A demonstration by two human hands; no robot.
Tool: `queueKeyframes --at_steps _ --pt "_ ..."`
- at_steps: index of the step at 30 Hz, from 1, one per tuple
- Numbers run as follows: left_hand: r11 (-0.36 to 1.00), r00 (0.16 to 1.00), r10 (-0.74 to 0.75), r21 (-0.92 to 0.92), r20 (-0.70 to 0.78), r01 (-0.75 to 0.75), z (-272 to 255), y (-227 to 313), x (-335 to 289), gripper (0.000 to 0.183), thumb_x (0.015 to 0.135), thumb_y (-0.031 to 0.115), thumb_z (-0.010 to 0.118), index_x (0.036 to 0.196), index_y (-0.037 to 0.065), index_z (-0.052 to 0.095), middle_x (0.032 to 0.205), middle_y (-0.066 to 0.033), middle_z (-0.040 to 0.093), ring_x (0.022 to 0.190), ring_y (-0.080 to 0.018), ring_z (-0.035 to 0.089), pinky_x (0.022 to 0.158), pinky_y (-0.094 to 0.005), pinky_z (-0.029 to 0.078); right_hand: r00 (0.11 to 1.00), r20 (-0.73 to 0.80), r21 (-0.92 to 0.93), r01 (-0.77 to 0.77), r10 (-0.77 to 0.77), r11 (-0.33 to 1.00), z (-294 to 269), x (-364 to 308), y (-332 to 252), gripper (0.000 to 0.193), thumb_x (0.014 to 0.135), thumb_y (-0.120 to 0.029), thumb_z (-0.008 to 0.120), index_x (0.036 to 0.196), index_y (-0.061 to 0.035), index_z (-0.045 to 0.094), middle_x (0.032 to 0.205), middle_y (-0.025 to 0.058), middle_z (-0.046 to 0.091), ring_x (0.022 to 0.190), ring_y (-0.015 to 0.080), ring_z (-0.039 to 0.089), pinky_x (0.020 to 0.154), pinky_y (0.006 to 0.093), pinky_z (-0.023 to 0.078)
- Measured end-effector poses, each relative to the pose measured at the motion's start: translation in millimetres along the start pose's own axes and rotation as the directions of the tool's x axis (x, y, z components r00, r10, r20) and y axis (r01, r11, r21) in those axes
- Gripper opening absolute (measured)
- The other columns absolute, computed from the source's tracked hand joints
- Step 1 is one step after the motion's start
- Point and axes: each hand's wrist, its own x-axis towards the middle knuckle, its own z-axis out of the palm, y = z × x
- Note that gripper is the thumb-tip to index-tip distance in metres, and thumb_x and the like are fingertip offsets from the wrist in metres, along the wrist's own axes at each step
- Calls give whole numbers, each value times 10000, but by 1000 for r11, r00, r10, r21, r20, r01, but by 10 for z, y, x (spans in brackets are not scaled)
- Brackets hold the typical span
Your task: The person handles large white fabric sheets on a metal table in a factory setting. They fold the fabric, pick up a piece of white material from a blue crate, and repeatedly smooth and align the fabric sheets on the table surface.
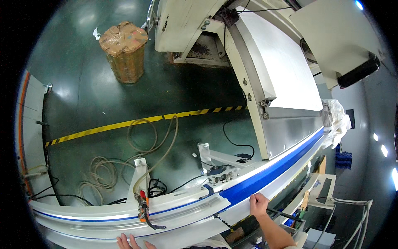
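At the lower edge, my left hand (133, 242) lies on the near white rail (182, 235) of a long conveyor frame, fingers apart and only partly in view. My right hand (259, 203) is closed, its fingers curled in, at the near side of the blue conveyor belt (253, 184). Whatever those fingers hold, if anything, is hidden. Between the hands, the grey metal channel (186, 209) ends where the blue belt shows. An air gun (143, 205) with red and orange parts hangs on the far side of the channel, its hose (166, 143) trailing to the floor.
Beyond the belt stands a large cream machine (253, 120) with a white sheet (282, 62) on it. A taped cardboard drum (124, 54) stands on the green floor, behind yellow-black tape (153, 119). A metal bracket (217, 157) juts from the frame. At right is a white cart (323, 191).
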Motion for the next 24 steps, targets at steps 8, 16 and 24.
queueKeyframes --at_steps 8,16,24 --pt "997 988 -21 75 156 10 -66 -34 -146 592 777 130 510 1330 -48 398 1399 -257 368 1339 -463 266 1086 -592 163 999 -47 -48 18 -20 999 47 0 30 263 790 -125 623 574 -49 493 571 129 508 503 316 516 460 405 392" --pt "998 998 53 27 -45 -52 85 143 -237 501 851 122 486 1323 -33 418 1381 -209 422 1329 -386 329 1103 -503 199 981 -169 -56 85 -93 995 -76 -67 195 283 804 -226 574 572 -71 527 601 123 558 545 323 565 478 435 438" --pt "841 988 -92 -541 -121 12 -106 1171 -911 160 930 108 469 997 -20 537 916 -144 545 842 -255 518 797 -351 417 978 -113 658 206 -175 724 -314 -303 405 303 865 -231 586 650 -18 563 648 155 569 589 291 578 539 380 441"
